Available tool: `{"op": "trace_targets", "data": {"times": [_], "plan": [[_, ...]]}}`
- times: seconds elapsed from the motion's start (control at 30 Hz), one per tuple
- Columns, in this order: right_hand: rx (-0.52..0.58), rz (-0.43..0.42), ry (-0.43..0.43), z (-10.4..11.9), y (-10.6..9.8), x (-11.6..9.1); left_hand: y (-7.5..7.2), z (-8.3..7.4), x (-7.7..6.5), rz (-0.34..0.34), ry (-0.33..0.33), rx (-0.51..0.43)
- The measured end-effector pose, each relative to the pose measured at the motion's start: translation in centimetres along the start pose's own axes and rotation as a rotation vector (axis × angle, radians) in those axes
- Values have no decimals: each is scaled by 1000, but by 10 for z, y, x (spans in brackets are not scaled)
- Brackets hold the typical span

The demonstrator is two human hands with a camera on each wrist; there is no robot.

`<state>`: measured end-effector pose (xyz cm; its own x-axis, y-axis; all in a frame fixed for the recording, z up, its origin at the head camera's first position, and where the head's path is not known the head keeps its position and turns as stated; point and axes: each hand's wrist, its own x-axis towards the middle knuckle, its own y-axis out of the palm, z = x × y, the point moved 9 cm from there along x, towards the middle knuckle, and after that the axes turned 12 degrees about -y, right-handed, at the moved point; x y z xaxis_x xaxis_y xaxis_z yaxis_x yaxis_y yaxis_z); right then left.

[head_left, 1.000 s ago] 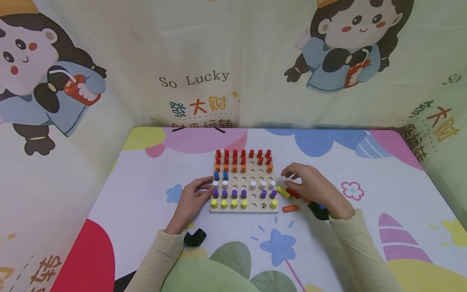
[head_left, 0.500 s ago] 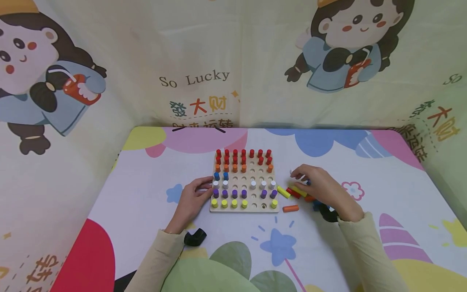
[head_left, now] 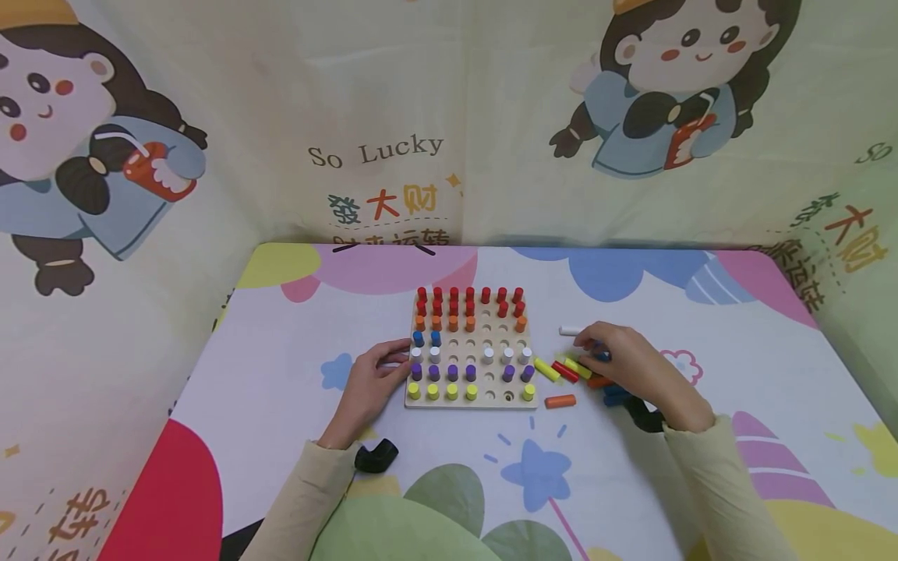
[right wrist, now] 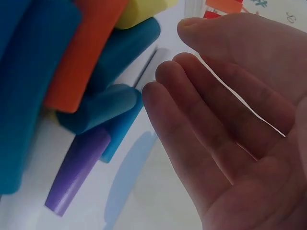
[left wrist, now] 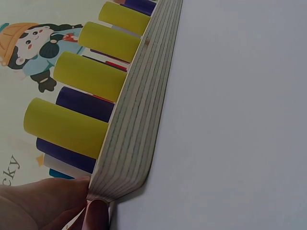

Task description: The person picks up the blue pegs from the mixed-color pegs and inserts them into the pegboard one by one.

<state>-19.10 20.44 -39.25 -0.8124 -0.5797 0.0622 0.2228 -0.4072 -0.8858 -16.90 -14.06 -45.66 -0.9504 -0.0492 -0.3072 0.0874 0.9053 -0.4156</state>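
Note:
A wooden pegboard (head_left: 456, 403) stands mid-table with rows of red, orange, blue, white, purple and yellow pegs; several holes are bare. My left hand (head_left: 368, 382) holds its left edge, the thumb and a finger meeting the corner in the left wrist view. Right of the board, my right hand (head_left: 627, 362) is over a pile of loose pegs. Its thumb stands apart from the long, fairly straight fingers, close to a teal peg (right wrist: 98, 109) in the right wrist view; whether they touch cannot be told. A purple peg (right wrist: 79, 172) lies below that one.
Between board and right hand lie a yellow peg (head_left: 547, 370) and a red peg (head_left: 565, 372). An orange peg (head_left: 560, 401) lies nearer the front, a white peg (head_left: 569, 330) farther back. A patterned cloth (head_left: 505, 195) hangs behind the table.
My right hand has moved rightward, away from the board, uncovering yellow, red and orange pegs and the white peg. My left hand stays at the board's edge.

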Motion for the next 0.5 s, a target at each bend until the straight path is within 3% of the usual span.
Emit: {"op": "trace_targets", "data": {"times": [0.5], "plan": [[4,8,2,-8,5,-5,1,3,1,-4,-8,-3]]}}
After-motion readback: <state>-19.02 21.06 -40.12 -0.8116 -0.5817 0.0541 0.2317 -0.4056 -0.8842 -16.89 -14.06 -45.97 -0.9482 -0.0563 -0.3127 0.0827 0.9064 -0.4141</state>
